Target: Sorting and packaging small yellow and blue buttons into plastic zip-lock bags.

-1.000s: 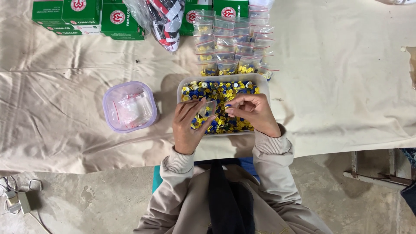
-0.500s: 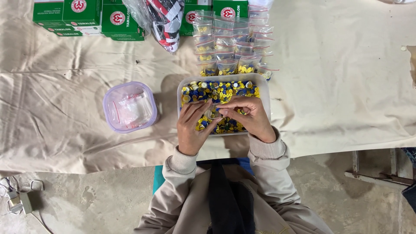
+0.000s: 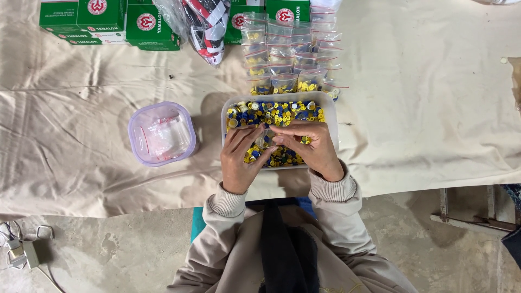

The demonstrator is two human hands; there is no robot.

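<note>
A clear rectangular tray (image 3: 332, 116) holds a heap of small yellow and blue round pieces (image 3: 277, 111). Both my hands hover over its near half. My left hand (image 3: 241, 157) and my right hand (image 3: 309, 145) meet fingertip to fingertip on a small clear plastic bag (image 3: 266, 140), which they pinch between them. A yellow piece sits under my right fingers. Beyond the tray lie rows of small filled zip bags (image 3: 290, 54).
A lilac-rimmed clear tub (image 3: 161, 134) with empty little bags stands left of the tray. Green cartons (image 3: 108, 21) and a plastic-wrapped red, white and black bundle (image 3: 203, 21) line the far edge. A wrinkled beige cloth (image 3: 423, 97) covers the table; cables lie on the floor (image 3: 19, 247).
My hands have drawn closer together over the tray and now both pinch the small bag at their fingertips.
</note>
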